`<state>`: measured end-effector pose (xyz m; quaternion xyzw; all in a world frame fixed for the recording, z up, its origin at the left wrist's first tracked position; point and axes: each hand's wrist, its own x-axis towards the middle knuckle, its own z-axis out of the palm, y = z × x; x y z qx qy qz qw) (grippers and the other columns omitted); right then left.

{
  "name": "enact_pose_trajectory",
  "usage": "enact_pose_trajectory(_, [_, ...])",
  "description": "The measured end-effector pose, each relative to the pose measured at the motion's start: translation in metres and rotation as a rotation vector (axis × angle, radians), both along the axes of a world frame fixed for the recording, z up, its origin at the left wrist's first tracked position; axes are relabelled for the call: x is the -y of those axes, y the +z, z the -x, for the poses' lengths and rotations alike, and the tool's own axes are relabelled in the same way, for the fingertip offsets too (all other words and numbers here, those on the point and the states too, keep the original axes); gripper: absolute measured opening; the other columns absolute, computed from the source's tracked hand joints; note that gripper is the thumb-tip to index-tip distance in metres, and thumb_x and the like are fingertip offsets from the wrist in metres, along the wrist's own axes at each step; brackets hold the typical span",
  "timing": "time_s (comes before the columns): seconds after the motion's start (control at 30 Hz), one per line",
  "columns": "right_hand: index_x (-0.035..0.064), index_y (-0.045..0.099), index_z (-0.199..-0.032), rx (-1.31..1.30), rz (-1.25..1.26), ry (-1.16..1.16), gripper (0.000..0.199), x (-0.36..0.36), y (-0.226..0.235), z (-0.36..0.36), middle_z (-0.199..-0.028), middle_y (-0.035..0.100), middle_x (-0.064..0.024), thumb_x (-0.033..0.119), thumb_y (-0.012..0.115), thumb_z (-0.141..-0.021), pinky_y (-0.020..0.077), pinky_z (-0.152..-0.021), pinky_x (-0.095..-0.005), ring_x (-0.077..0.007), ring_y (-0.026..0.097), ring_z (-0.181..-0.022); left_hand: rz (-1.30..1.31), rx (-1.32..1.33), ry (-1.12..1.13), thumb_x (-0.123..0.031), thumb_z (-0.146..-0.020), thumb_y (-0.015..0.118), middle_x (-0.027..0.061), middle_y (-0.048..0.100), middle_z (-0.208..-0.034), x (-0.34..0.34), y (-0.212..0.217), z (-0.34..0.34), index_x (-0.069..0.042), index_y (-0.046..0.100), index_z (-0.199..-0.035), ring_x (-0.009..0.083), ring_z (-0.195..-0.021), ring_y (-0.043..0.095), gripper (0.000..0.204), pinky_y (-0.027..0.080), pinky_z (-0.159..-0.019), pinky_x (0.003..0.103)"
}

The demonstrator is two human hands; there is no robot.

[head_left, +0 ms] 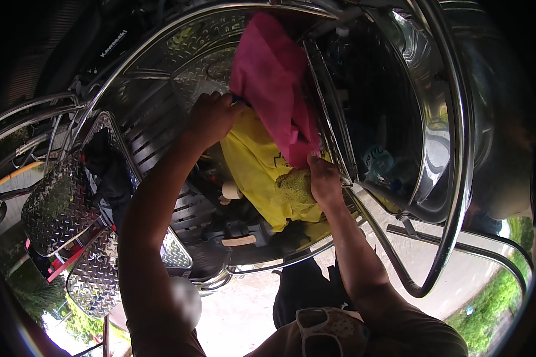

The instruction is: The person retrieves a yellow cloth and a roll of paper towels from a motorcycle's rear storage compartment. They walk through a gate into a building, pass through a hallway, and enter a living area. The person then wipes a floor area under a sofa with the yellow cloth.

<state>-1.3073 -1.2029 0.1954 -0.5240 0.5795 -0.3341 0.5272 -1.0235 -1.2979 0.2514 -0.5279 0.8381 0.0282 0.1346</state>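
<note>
A pink cloth is stretched between my hands above a metal-framed compartment. My left hand is closed at its left edge, beside a small dark blue bit. My right hand pinches its lower corner between thumb and fingers. Under the pink one lies a yellow cloth with dark printing, spread downward and partly covered. A greenish-yellow mesh-like piece rests on the yellow cloth, right against my right hand. Whether that hand also touches the mesh piece, I cannot tell.
Around the compartment curves a shiny metal rail. Dark slats line its left side, and a clear plastic bottle lies at right. Diamond-patterned metal plates and a black cloth are at left. White-framed sunglasses hang at my chest.
</note>
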Motion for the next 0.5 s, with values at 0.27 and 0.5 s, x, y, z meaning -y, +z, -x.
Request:
enact_pose_trajectory(0.27, [0.0003, 0.065, -0.083, 0.122, -0.304, -0.065, 0.047, -0.017, 0.005, -0.014, -0.073, 0.055, 0.0005, 0.039, 0.054, -0.107, 0.0412, -0.07, -0.0321, -0.0122, 0.044, -0.072, 0.251, -0.025, -0.41, -0.016, -0.077, 0.071, 0.0029, 0.058, -0.13, 0.024, -0.033, 0.021, -0.022, 0.069, -0.122, 0.0277, -0.118, 0.057, 0.045, 0.052, -0.096, 0.047])
enact_pose_trajectory(0.5, [0.0026, 0.07, -0.087, 0.162, -0.264, -0.181, 0.046, 0.004, 0.017, 0.003, -0.075, 0.058, -0.0008, 0.04, 0.053, -0.107, 0.0432, -0.074, -0.0317, -0.0126, 0.048, -0.074, 0.366, 0.22, 0.114, -0.019, -0.089, 0.062, 0.0038, 0.066, -0.117, 0.024, 0.005, -0.056, -0.018, 0.073, -0.102, 0.0297, -0.114, 0.061, 0.017, 0.048, -0.098, 0.048])
